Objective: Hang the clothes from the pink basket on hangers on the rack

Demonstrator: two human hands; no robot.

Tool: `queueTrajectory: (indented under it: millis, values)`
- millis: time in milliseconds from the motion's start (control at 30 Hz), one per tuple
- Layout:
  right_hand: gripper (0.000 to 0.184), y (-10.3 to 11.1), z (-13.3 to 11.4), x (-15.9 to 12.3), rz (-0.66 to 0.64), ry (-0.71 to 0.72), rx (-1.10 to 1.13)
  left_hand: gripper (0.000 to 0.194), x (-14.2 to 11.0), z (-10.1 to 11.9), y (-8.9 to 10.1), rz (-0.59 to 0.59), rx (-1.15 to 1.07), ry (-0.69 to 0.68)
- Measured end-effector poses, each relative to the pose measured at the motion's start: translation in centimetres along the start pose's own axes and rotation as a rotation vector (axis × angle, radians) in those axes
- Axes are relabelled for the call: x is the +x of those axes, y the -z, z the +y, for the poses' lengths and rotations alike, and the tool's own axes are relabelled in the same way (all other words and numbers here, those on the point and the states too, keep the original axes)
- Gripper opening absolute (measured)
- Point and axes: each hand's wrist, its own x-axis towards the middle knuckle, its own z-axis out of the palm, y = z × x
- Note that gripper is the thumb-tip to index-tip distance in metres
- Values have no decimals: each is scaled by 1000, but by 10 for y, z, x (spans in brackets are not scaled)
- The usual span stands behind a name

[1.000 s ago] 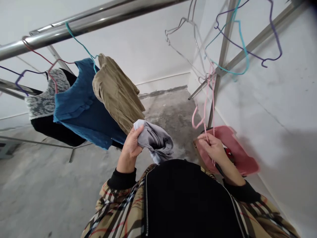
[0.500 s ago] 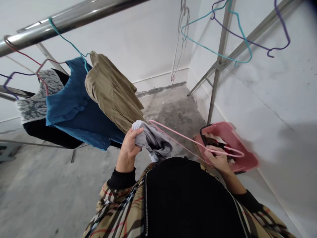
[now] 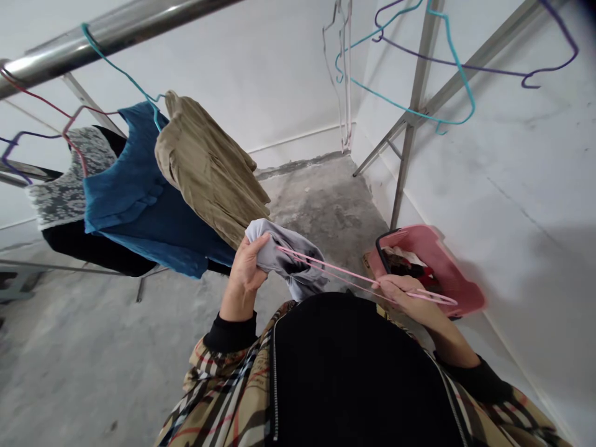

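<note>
My left hand (image 3: 245, 270) grips a bunched grey cloth garment (image 3: 291, 262), which is twisted and has a darker inner side. My right hand (image 3: 407, 298) is shut on a pink plastic-coated wire hanger (image 3: 335, 274), held nearly level. The hanger's long thin end reaches across and lies over the grey garment. Below my right hand sits a pink plastic basket (image 3: 431, 248) with dark and white clothes inside, partly hidden by my hand and the hanger.
A steel drying rail (image 3: 107, 34) runs overhead at left, carrying a blue top (image 3: 135, 180), an olive garment (image 3: 209, 174) and a black top with lace (image 3: 69, 186). Teal and purple wire hangers (image 3: 447, 62) hang at upper right, by a metal rack frame (image 3: 414, 112), white walls and a concrete floor (image 3: 321, 211).
The pink hanger has swung from hanging downward to lying nearly level, its end now over the grey garment. My right hand has moved left, away from the basket. The view has tilted slightly.
</note>
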Motion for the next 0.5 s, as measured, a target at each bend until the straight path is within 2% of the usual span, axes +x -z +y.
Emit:
queueTrajectory:
  millis: [167, 333, 433, 500]
  values:
    - [45, -1, -14, 10, -65, -18, -53, 40, -1, -2, 0, -44, 24, -4]
    - [44, -22, -9, 28, -121, 17, -62, 45, -11, -14, -8, -106, 52, 71]
    - [43, -43, -8, 46, -71, 15, 15, 43, -22, -33, -16, -228, 176, 170]
    - [42, -54, -9, 57, -33, 0, 105, 39, -27, -42, -20, -393, 338, 202]
